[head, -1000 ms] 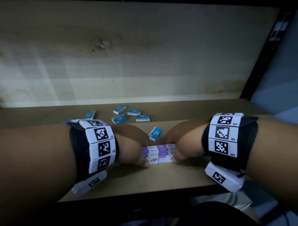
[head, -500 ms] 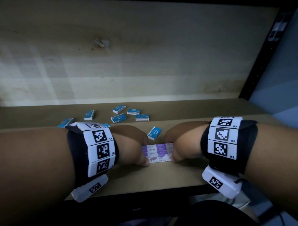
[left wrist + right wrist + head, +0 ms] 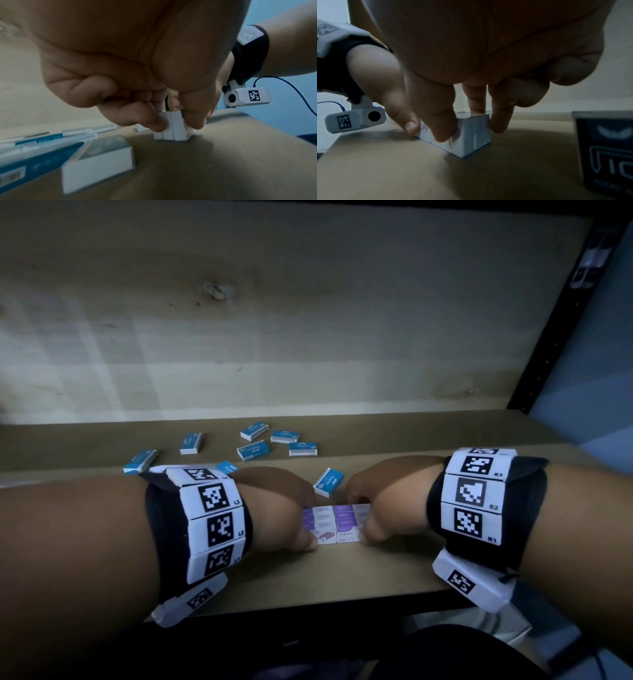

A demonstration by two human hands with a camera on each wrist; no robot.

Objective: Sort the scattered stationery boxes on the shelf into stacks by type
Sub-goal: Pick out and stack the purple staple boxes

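We had the purple staple boxes (image 3: 337,523) bunched near the front edge of the shelf (image 3: 342,577), our left hand (image 3: 281,508) pinching one end and our right hand (image 3: 383,508) pinching the other. To square them well, we judged it best to squeeze evenly from both ends and keep the bottoms flat on the board. The blue staple boxes (image 3: 254,450) lay scattered behind, unsorted.
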